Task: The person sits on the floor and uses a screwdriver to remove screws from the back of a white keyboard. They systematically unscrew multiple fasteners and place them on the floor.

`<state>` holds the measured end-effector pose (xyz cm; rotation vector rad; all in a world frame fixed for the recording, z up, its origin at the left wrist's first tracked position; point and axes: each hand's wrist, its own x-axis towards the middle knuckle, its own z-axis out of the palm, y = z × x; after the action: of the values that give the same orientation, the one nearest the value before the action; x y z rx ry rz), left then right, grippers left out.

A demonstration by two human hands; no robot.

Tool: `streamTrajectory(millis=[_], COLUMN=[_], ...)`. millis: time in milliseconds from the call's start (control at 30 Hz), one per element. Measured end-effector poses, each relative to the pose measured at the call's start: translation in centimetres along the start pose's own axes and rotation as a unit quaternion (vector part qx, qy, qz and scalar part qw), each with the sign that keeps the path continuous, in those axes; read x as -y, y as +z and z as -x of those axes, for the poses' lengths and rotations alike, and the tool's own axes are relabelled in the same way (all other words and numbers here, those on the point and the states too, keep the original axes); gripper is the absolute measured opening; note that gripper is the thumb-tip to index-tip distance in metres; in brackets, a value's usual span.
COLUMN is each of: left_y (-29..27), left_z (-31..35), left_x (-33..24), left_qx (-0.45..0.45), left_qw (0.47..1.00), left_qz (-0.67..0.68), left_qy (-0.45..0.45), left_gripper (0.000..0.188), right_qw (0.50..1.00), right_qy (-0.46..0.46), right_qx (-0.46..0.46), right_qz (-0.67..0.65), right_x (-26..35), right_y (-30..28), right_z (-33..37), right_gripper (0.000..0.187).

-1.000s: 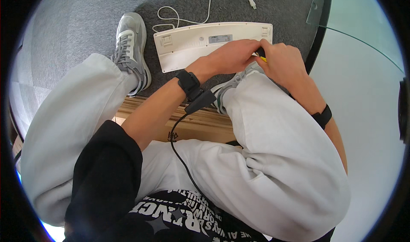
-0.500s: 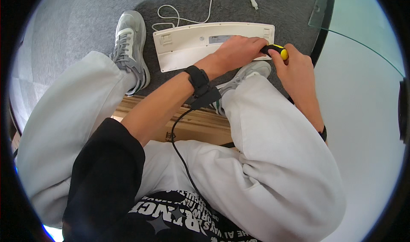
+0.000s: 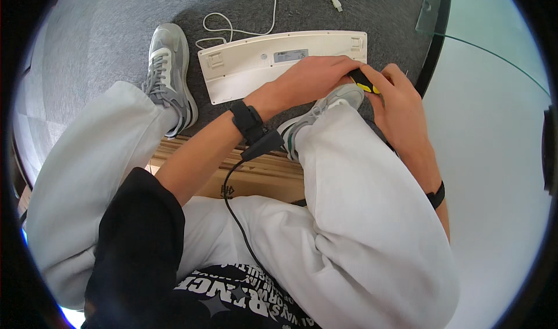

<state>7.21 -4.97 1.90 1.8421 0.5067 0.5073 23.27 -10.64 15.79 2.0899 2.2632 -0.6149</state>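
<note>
A white keyboard (image 3: 235,85) lies face down on the carpet, its underside with a label and small screw holes showing. Over its right end, my two hands meet at a black-and-yellow screwdriver handle (image 3: 364,81). My left hand (image 3: 314,76) reaches across the keyboard, and its closed fingertips grip the handle's black end. My right hand (image 3: 401,105) is curled round the other end, with thumb and fingers closed on it. The screwdriver's shaft is mostly hidden by my fingers, so I cannot tell where its tip points.
A white cable (image 3: 256,34) loops behind the keyboard, with a plug (image 3: 336,4) on the carpet. My shoes (image 3: 168,67) flank the keyboard's near side. Flattened cardboard (image 3: 256,178) lies beneath my legs. A white surface with a glass panel (image 3: 494,15) stands at right.
The screwdriver handle has been tilted in my hands, its yellow part now lower. The view has shifted slightly, and both hands have drawn a little nearer to me.
</note>
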Motion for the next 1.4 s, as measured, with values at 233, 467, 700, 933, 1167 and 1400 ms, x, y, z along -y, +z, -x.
streamTrajectory(millis=[233, 467, 700, 933, 1167, 1400], left_y=[0.9, 0.3, 1.6, 3.2, 3.7, 4.0], left_z=[-0.6, -0.6, 0.9, 0.3, -0.1, -0.5], left_x=[0.4, -1.1, -1.1, -2.6, -3.2, -2.8], left_qx=[-0.109, -0.045, -0.118, -0.110, -0.148, -0.116], left_qw=[0.993, 0.998, 0.988, 0.984, 0.985, 0.986], left_qz=[-0.019, 0.029, -0.065, -0.119, -0.080, -0.118], left_qy=[0.031, 0.015, 0.072, -0.071, 0.035, 0.009], left_gripper=[0.039, 0.046, 0.041, 0.038, 0.051, 0.036], right_qw=[0.966, 0.989, 0.987, 0.966, 0.994, 0.937], right_qy=[0.222, 0.060, 0.055, 0.189, -0.030, 0.250], right_qx=[0.011, -0.032, -0.012, 0.037, -0.031, -0.005], right_qz=[-0.133, -0.135, -0.148, -0.174, -0.104, -0.246], right_x=[0.6, 0.4, 0.2, 1.1, -2.2, -1.5], right_y=[0.0, 0.7, 0.9, 0.0, 0.4, 0.0], right_z=[0.0, 0.4, 1.2, 1.4, 1.1, 2.2], right_gripper=[0.028, 0.025, 0.036, 0.023, 0.025, 0.029])
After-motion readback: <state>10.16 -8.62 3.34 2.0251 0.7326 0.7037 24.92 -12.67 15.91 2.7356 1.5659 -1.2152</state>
